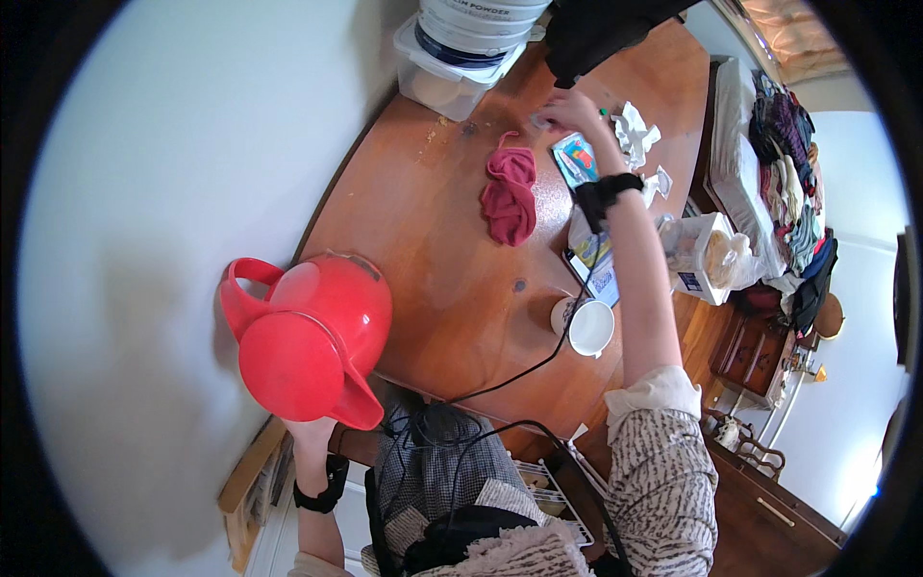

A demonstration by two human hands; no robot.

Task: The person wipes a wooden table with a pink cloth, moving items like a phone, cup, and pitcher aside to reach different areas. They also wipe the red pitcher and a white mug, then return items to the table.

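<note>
A red plastic jug (310, 339) with a lid, a spout and a loop handle stands at the near left corner of the wooden table. My left hand (310, 430) is at its near side, below the spout. The jug covers the fingers, so their grip cannot be seen. Across the table, my right hand (571, 109) reaches down with bent fingers to a small translucent piece (539, 121). Whether the fingers pinch it is unclear. A blue printed packet (575, 160) lies beside that hand, and a crumpled dark pink cloth (510, 195) is further left.
A white mug (591, 328) sits near a phone (575, 265) and papers. Crumpled tissues (634, 133) lie to the right. A clear plastic box (440, 79) carries a white tub (479, 29). A black cable (533, 371) crosses the table edge. A white container (696, 256) is at right.
</note>
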